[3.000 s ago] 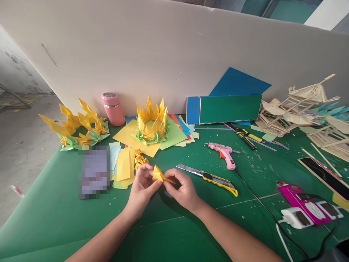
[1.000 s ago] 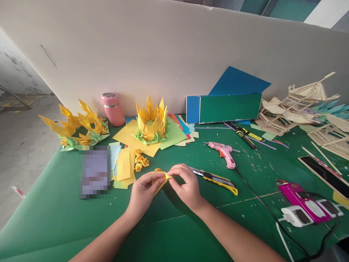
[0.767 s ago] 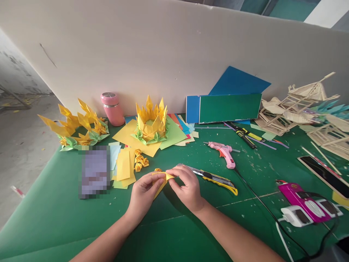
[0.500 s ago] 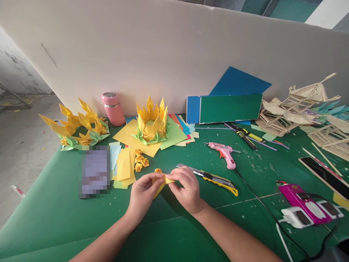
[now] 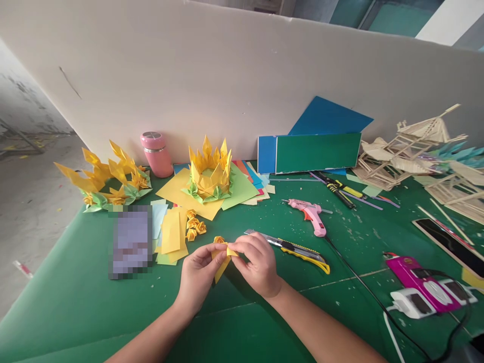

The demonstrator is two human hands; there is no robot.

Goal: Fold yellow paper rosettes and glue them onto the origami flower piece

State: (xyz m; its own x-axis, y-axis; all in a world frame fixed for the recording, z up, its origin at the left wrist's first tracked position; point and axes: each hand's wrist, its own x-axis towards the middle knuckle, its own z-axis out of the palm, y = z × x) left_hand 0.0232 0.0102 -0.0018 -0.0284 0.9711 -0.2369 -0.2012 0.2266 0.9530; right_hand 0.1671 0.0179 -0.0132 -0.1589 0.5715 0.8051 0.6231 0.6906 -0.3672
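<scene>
While both hands meet just below the middle of the frame, the left hand [image 5: 199, 272] and the right hand [image 5: 256, 263] pinch a folded yellow paper piece [image 5: 222, 258] between closed fingertips, above the green table [image 5: 94, 302]. Just above it lies a small yellow paper rose [image 5: 219, 240]. To the right of the hands rests a yellow utility knife [image 5: 291, 247], with a pink glue gun [image 5: 310, 214] beyond it. A yellow paper crown [image 5: 210, 169] stands upper centre-left, beside a pink bottle [image 5: 156, 154].
</scene>
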